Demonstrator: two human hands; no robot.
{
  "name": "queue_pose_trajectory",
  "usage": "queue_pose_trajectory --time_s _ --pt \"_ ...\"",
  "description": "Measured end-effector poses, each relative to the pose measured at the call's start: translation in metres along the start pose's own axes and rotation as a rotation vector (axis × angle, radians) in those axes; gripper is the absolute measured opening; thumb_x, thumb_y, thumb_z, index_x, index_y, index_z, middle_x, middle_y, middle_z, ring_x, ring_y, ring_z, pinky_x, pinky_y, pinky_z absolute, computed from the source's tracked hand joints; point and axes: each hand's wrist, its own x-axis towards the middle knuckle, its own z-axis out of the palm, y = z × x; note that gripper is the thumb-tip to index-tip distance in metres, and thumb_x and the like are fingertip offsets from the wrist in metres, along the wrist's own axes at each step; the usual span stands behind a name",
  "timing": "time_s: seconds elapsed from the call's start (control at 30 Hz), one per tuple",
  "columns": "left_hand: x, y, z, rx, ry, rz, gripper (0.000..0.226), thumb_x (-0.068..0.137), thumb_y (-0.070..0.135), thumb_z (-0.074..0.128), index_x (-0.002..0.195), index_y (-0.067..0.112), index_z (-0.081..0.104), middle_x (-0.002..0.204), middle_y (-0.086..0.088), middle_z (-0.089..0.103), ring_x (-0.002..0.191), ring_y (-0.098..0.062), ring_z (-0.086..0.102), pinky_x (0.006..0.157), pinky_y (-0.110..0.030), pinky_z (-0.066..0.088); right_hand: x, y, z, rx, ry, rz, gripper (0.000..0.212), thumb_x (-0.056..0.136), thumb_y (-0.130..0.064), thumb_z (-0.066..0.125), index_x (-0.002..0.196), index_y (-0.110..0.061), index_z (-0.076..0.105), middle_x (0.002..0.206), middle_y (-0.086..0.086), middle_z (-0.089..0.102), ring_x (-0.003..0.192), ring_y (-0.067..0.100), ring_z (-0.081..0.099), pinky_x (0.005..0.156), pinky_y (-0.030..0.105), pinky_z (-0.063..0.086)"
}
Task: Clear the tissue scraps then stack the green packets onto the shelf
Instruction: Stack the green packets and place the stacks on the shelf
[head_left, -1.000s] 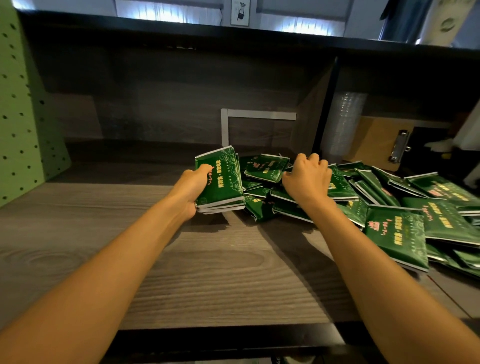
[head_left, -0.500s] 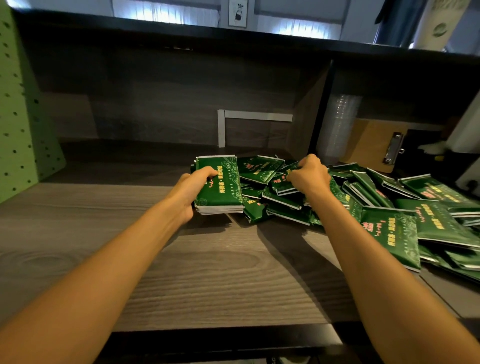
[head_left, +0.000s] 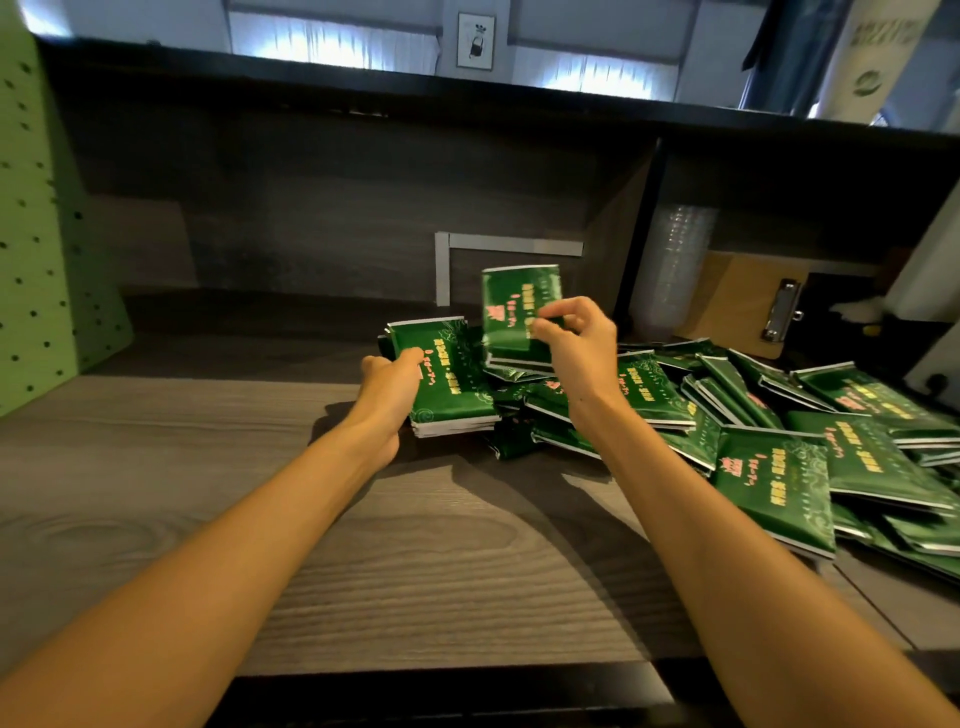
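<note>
My left hand (head_left: 389, 395) grips a small stack of green packets (head_left: 449, 384), thumb on top, just above the wooden shelf surface (head_left: 260, 493). My right hand (head_left: 576, 348) pinches a single green packet (head_left: 519, 306) between thumb and fingers and holds it upright above the pile. A loose heap of several more green packets (head_left: 779, 441) spreads over the shelf to the right of both hands. No tissue scraps are visible.
A green pegboard panel (head_left: 36, 249) stands at the left. A vertical divider (head_left: 644, 234) splits the shelf; behind it are stacked clear cups (head_left: 675, 270) and a wooden clipboard (head_left: 748, 306). A dark upper shelf board (head_left: 467, 98) runs overhead.
My right hand has lifted one packet out of the heap and raised it upright. My left hand has levelled its stack and kept hold of it.
</note>
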Motion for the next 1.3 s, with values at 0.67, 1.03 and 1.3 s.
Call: queue_pose_trajectory --time_s 0.67,1.03,1.3 --pt "-0.003 0.003 0.001 -0.033 0.001 0.062 0.041 0.088 0.018 0.062 0.114 0.011 0.031 0.095 -0.005 0.056 0.076 -0.012 0.059 0.057 -0.026 0.047 -0.017 0.001 0.020 -0.388 -0.406 -0.160 0.014 0.094 -0.019 0.052 0.103 -0.013 0.061 0.096 0.006 0.064 0.076 0.015 0.058 0.061 0.016 0.050" --pt "-0.007 0.003 0.002 -0.069 -0.107 -0.011 0.042 0.084 0.018 0.064 0.118 0.008 0.041 0.102 -0.010 0.064 0.082 -0.019 0.064 0.066 -0.031 0.052 0.018 0.009 -0.039 -1.131 -0.178 0.372 0.053 0.093 -0.026 0.054 0.138 -0.007 0.035 0.147 0.024 0.026 0.135 0.045 0.024 0.111 0.058 0.017" --pt "-0.005 0.001 0.000 -0.035 -0.134 -0.012 0.050 0.083 0.019 0.065 0.125 0.006 0.041 0.113 -0.016 0.063 0.096 -0.025 0.064 0.074 -0.035 0.054 0.021 0.017 -0.027 -0.907 -0.296 0.158 0.039 0.094 -0.030 0.054 0.127 -0.008 0.055 0.138 0.017 0.044 0.122 0.038 0.044 0.100 0.042 0.040"
